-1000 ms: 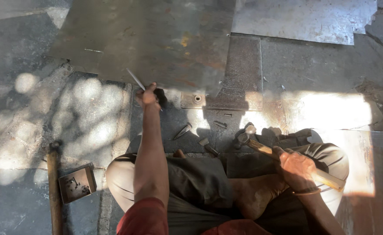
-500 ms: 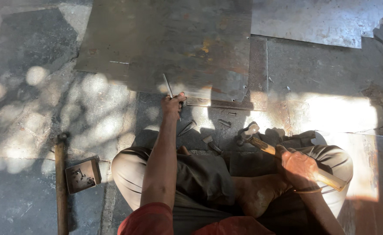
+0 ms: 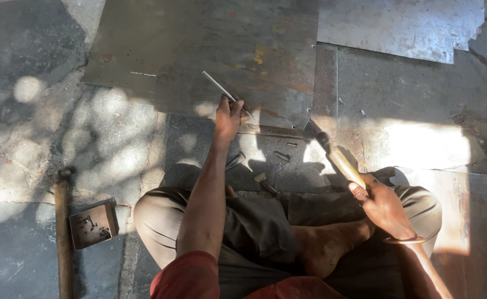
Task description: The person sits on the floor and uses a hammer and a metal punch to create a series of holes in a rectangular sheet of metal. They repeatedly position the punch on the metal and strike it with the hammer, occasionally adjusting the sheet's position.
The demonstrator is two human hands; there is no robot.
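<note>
I sit cross-legged on a stone floor. My left hand (image 3: pixel 228 116) is stretched forward and grips a thin metal rod (image 3: pixel 219 87) like a pencil, its tip at the near edge of a large rusty metal sheet (image 3: pixel 199 50). My right hand (image 3: pixel 384 207) holds the wooden handle of a hammer (image 3: pixel 340 160), whose dark head is lifted toward the sheet's near right corner. Small chisels or punches (image 3: pixel 265 184) lie on the floor between my knees and the sheet.
A second metal sheet (image 3: pixel 398 25) lies at the upper right. A small open metal box (image 3: pixel 92 224) with bits inside sits by my left knee, next to a long wooden-handled tool (image 3: pixel 62 232). Dappled sunlight falls on the cracked stone floor (image 3: pixel 415 88).
The view has shifted so the sheet sits lower in the frame. My left hand stays on the rod at the sheet's edge. My right hand has raised the hammer head up toward the sheet.
</note>
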